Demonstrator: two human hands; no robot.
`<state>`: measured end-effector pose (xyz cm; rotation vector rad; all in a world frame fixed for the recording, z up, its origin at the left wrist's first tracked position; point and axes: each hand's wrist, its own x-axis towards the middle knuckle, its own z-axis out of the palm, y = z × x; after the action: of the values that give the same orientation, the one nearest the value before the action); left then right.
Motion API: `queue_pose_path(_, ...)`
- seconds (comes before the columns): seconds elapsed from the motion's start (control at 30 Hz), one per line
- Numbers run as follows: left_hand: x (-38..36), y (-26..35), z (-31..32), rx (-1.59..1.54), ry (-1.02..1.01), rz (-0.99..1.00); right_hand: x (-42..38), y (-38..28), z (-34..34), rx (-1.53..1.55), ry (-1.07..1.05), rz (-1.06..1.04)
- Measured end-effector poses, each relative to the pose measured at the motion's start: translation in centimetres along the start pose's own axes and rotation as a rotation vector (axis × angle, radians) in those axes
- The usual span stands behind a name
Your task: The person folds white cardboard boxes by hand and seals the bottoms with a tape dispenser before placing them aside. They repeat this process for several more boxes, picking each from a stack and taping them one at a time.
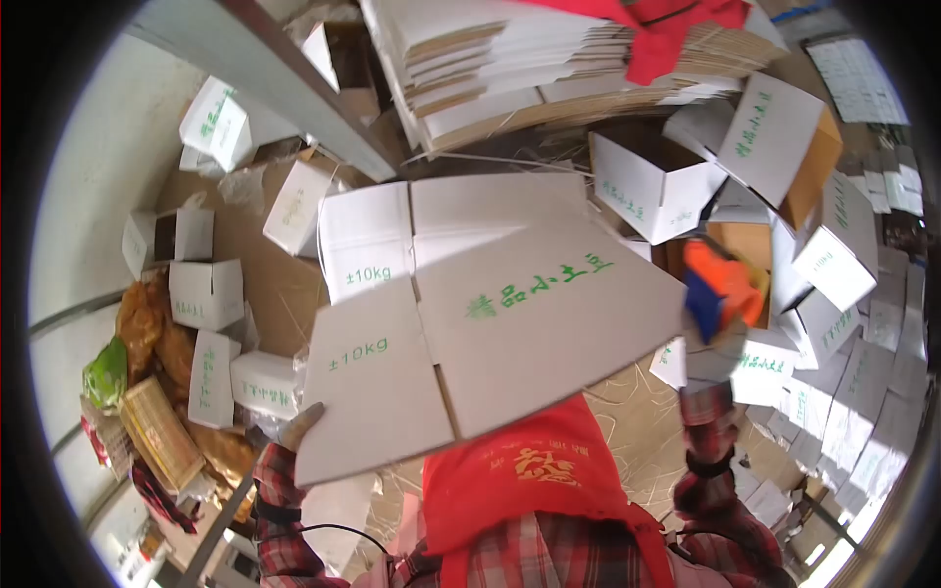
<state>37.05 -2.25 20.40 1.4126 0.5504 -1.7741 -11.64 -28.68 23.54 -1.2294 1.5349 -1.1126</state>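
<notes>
A flattened white cardboard box (549, 333) with green lettering and "±10kg" lies tilted in front of me. My left hand (300, 427) grips its lower left corner, thumb on top and the other fingers hidden beneath. Under its far side shows another flat white box (365, 230). At the right edge of the flattened box is my gloved right hand (714, 358), closed around an orange and blue tape dispenser (723, 284), blurred by motion.
A tall stack of flat cardboard (461, 73) stands at the far side with a red cloth (662, 44) on it. Open white boxes (652, 191) crowd the right, and smaller boxes (206, 294) stand left. A metal post (284, 88) rises at the upper left.
</notes>
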Motion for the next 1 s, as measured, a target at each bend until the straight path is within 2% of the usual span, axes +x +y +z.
queue_pose_path(0.03, 0.3, 0.9, -0.9, 0.088, 0.030, 0.004, -1.2, -2.7, 3.5, 0.770, -0.116, 0.210)
queue_pose_path(0.1, 0.6, 2.8, -2.1, 0.229, 0.102, 0.115, -2.8, -2.6, 8.2, 0.081, -0.104, -0.404)
queue_pose_path(0.17, 0.8, 4.4, -3.5, 0.401, 0.271, 0.372, -4.5, -0.6, 12.8, -0.662, -0.071, -0.914)
queue_pose_path(0.2, 0.6, 5.3, -3.8, 0.481, 0.405, 0.568, -5.4, 0.0, 15.4, -0.730, -0.002, -0.813)
queue_pose_path(0.3, -1.1, 8.2, 1.2, 0.522, 0.830, 1.350, -4.7, -3.2, 17.2, -0.739, -0.320, -0.319)
queue_pose_path(0.37, -2.0, 8.7, 9.0, 0.627, 0.895, 1.788, -3.8, -3.3, 18.3, -0.839, -0.261, -0.299)
queue_pose_path(0.4, -1.0, 7.4, 12.3, 0.806, 0.875, 1.843, -3.0, -3.3, 18.7, -0.888, -0.243, -0.300)
queue_pose_path(0.5, 9.2, -1.5, 23.0, 1.892, 0.859, 1.752, 0.4, -2.6, 20.6, -0.864, -0.174, -0.565)
queue_pose_path(0.57, 6.1, -1.3, 26.4, 1.737, 0.774, 1.763, 3.6, -6.5, 21.9, -0.989, -0.265, -0.417)
queue_pose_path(0.63, 6.5, -3.4, 24.2, 1.803, 0.659, 1.708, 5.1, -6.5, 23.4, -0.999, -0.327, -0.474)
queue_pose_path(0.73, 7.6, -6.3, 21.5, 1.873, 0.490, 1.699, 8.6, -6.2, 25.9, -1.024, -0.265, -0.596)
queue_pose_path(0.8, 4.5, -8.4, 21.5, 1.768, 0.197, 1.514, 7.2, -7.7, 26.9, -0.993, -0.352, -0.554)
queue_pose_path(0.83, 2.8, -7.8, 22.5, 1.826, 0.114, 1.292, 6.5, -8.4, 27.5, -0.982, -0.396, -0.539)
queue_pose_path(0.9, -0.3, -6.5, 24.5, 1.895, -0.056, 0.843, 4.9, -8.3, 29.1, -0.941, -0.450, -0.658)
queue_pose_path(0.93, -0.5, -5.4, 26.8, 1.993, -0.053, 0.596, 4.0, -7.2, 30.5, -0.928, -0.438, -0.636)
queue_pose_path(1.0, 1.4, -4.8, 29.2, 2.048, -0.084, 0.480, 4.2, -7.4, 30.9, -0.923, -0.464, -0.583)
